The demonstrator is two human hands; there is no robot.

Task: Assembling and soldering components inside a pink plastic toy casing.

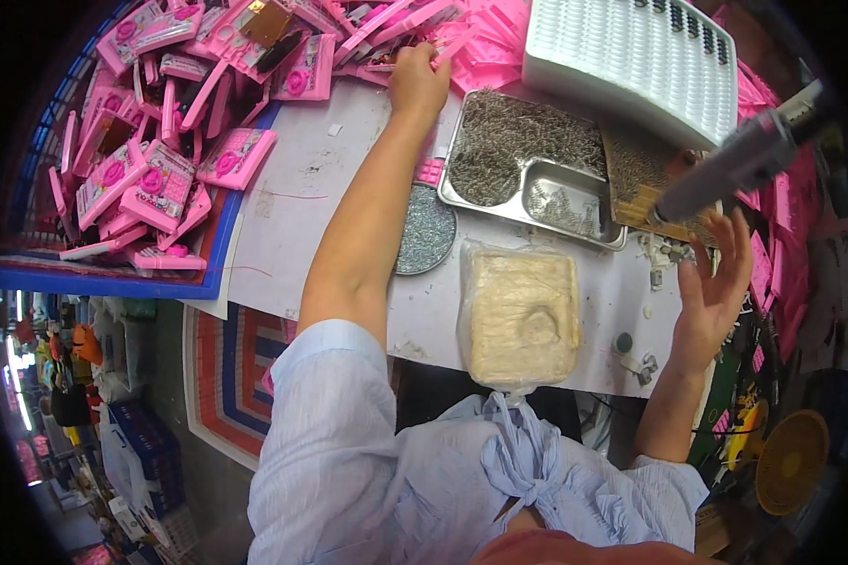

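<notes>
My left hand reaches out to the heap at the back, fingers curled round a pink plastic toy piece; its fingertips are partly hidden. On the right, my right hand is raised with fingers apart and nothing in it. Just above it, a grey electric screwdriver slants down toward a wooden block. Between my arms lies a yellowish block wrapped in clear plastic. Behind it stands a metal tray full of small screws, with a smaller metal dish set in its corner.
Pink toy cases fill a blue-edged crate at the left. A white ridged tray stands at the back right. A round grey speckled disc lies beside my left forearm. Small metal parts are scattered near my right hand.
</notes>
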